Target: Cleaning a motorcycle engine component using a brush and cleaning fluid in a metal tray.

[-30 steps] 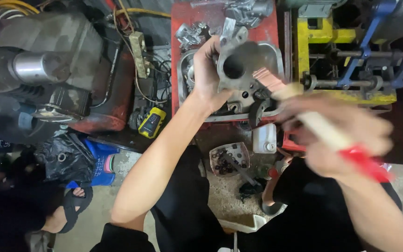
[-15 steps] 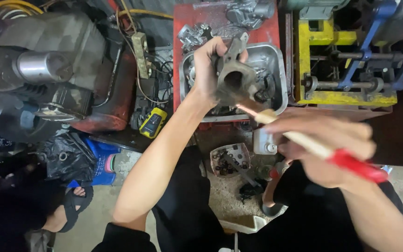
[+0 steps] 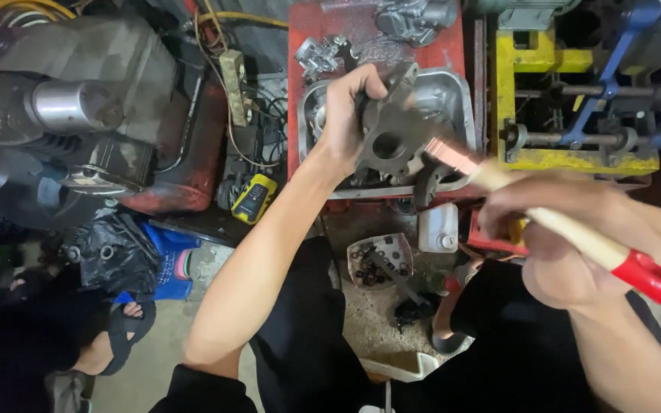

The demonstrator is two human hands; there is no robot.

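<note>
My left hand [image 3: 346, 115] grips a dark grey metal engine part [image 3: 392, 134] with a round hole in its flat face, holding it above a steel basin [image 3: 460, 95]. My right hand [image 3: 575, 229] is closed on a paintbrush [image 3: 575, 233] with a pale wooden shaft and red handle end. The brush's bristles [image 3: 449, 153] touch the right edge of the metal part. The basin sits on a red stand [image 3: 307, 46] with other metal parts behind it.
A yellow and blue machine frame [image 3: 575, 115] stands at the right. A large grey engine [image 3: 63, 115] lies at the left, with cables and a yellow meter [image 3: 254, 199] beside it. On the floor sit a small tray of bolts [image 3: 380, 260] and a white bottle [image 3: 439, 228].
My left hand has turned the metal part so its flat face with the hole shows. My right hand has brought the brush up until its bristles touch the part.
</note>
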